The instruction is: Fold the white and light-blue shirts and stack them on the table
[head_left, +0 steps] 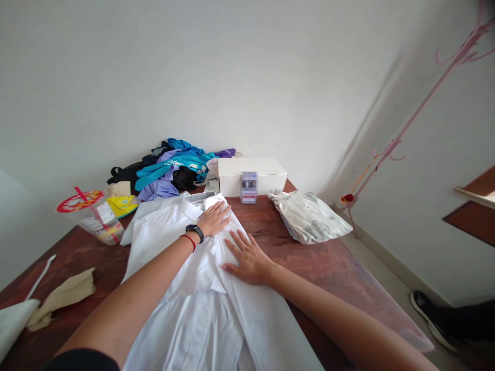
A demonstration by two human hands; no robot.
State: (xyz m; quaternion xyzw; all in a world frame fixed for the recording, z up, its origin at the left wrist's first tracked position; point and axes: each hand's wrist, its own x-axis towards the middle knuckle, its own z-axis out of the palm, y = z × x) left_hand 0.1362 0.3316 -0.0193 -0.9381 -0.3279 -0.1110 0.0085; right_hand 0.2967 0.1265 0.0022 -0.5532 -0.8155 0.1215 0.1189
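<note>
A white collared shirt lies spread on the dark wooden table, its collar toward the wall and its lower part running off the near edge of the view. My left hand rests flat on the shirt close to the collar, fingers extended. Lower down and to the right, my right hand presses flat on the shirt's right side with fingers spread. Neither hand grips anything. Part of the shirt's left side is hidden under my left forearm.
Behind the shirt are a heap of clothes and a white box with a phone-like item against it. A folded patterned garment lies right. Left are a plastic cup, a yellow packet and brown paper.
</note>
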